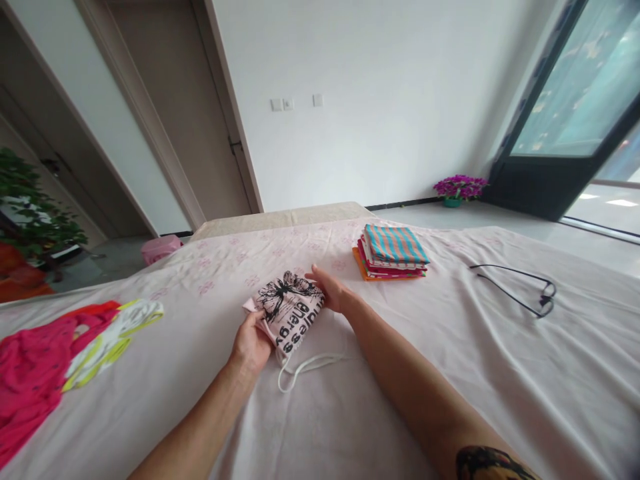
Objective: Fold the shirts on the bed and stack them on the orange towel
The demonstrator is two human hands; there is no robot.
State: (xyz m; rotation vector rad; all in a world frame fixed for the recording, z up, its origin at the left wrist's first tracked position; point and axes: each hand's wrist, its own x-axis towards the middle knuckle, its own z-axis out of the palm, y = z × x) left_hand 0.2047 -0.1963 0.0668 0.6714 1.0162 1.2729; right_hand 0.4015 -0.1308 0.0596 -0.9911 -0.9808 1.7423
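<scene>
A small folded pink garment (289,308) with a black butterfly print and black lettering lies on the pale pink bedsheet (450,373). My left hand (250,345) grips its near left edge with closed fingers. My right hand (330,290) rests on its far right edge, fingers together against the cloth. A white strap (305,368) trails from the garment toward me.
A stack of folded colourful clothes (390,253), striped on top, sits farther right. A black clothes hanger (525,290) lies at the right. Unfolded pink, red and white-yellow garments (55,360) lie at the left. A door, a plant and a flowerpot (457,190) are beyond the bed.
</scene>
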